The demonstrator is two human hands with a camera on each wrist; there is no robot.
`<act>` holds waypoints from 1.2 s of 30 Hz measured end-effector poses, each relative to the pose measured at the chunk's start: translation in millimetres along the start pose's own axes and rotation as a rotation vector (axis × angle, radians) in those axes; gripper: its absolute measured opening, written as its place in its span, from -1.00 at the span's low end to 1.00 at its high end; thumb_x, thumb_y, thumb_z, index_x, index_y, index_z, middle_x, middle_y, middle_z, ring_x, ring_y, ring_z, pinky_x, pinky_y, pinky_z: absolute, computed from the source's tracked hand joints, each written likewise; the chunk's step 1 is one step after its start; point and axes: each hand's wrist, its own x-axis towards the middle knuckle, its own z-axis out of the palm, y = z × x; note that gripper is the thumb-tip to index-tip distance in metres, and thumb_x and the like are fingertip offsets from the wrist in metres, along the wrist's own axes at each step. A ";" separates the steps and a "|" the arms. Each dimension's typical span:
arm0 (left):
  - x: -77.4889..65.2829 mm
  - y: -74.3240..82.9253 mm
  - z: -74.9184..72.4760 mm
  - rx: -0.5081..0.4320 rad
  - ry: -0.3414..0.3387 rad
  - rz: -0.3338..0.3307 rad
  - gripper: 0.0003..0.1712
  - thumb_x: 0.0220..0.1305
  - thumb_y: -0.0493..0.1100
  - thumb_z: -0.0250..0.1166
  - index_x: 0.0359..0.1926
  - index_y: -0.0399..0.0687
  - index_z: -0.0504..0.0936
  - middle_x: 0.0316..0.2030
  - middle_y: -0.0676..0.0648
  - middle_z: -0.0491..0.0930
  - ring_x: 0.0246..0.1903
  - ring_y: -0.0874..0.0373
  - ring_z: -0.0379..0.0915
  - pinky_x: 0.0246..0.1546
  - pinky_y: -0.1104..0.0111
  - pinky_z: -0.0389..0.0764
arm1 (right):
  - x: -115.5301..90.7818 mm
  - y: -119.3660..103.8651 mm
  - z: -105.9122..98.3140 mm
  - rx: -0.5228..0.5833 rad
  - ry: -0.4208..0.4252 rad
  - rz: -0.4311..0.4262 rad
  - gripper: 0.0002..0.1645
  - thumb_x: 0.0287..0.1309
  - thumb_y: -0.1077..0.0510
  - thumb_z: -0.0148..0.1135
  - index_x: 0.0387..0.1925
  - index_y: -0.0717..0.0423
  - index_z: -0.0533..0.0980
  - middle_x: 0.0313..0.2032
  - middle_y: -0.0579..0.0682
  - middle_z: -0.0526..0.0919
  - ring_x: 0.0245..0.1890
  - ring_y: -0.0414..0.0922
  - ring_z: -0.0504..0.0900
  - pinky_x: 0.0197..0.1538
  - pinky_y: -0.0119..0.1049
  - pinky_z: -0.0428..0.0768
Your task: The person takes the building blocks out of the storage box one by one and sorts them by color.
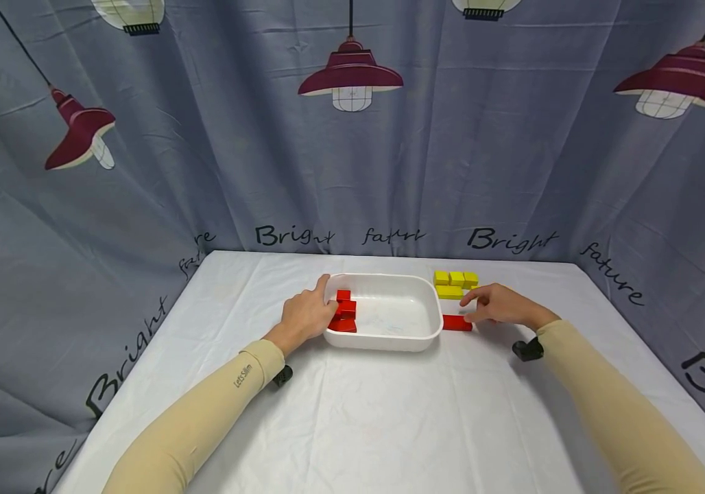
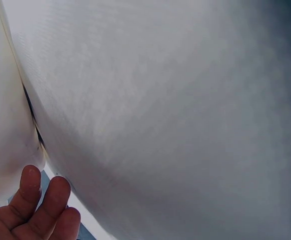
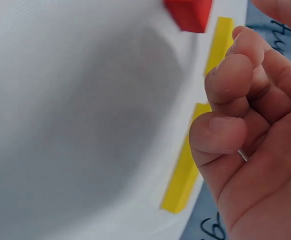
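A white rectangular tray (image 1: 389,345) sits on the table, with several red blocks (image 1: 344,311) gathered at its left end. My left hand (image 1: 307,312) grips the tray's left rim. In the left wrist view its fingers (image 2: 55,197) bend up beside the pale tray wall. Just right of the tray lies a red block (image 1: 456,323). My right hand (image 1: 497,306) hovers at that block's right end, fingers loosely bent and nothing between them. The right wrist view shows the red block (image 3: 189,14) apart from the curled fingers (image 3: 220,132).
Several yellow blocks (image 1: 449,292) lie behind the right hand, near the tray's back right corner. A white cloth covers the table (image 1: 402,418). Behind it hangs a grey curtain (image 1: 241,158) printed with lamps and lettering.
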 end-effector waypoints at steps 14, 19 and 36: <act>0.4 -1.4 0.9 0.003 -0.002 -0.001 -0.27 0.39 0.11 -0.03 0.53 0.12 0.11 -0.19 -0.19 0.70 -0.28 -0.06 0.63 -0.16 0.06 0.60 | 4.7 -35.1 -11.2 0.018 0.021 -0.107 -0.44 0.15 -0.07 0.43 0.08 0.18 0.58 -0.51 0.00 0.47 -0.53 -0.07 0.43 -0.32 -0.23 0.39; 0.8 -1.4 1.2 0.000 -0.009 -0.005 -0.27 0.40 0.12 -0.04 0.53 0.12 0.10 -0.15 -0.19 0.70 -0.28 -0.05 0.62 -0.14 0.06 0.60 | 5.3 -48.4 -13.8 0.022 0.003 -0.142 -0.47 0.17 -0.02 0.42 0.09 0.18 0.59 -0.48 0.04 0.50 -0.53 -0.08 0.44 -0.32 -0.25 0.41; 1.9 -1.7 2.1 -0.009 -0.009 -0.007 -0.25 0.38 0.12 -0.03 0.54 0.12 0.10 -0.29 -0.15 0.68 -0.35 -0.04 0.59 -0.19 0.09 0.61 | 24.7 -89.0 -11.7 0.045 -0.062 -0.226 -0.54 0.13 -0.05 0.45 0.02 0.05 0.62 -0.49 0.04 0.51 -0.51 -0.01 0.47 -0.34 -0.25 0.45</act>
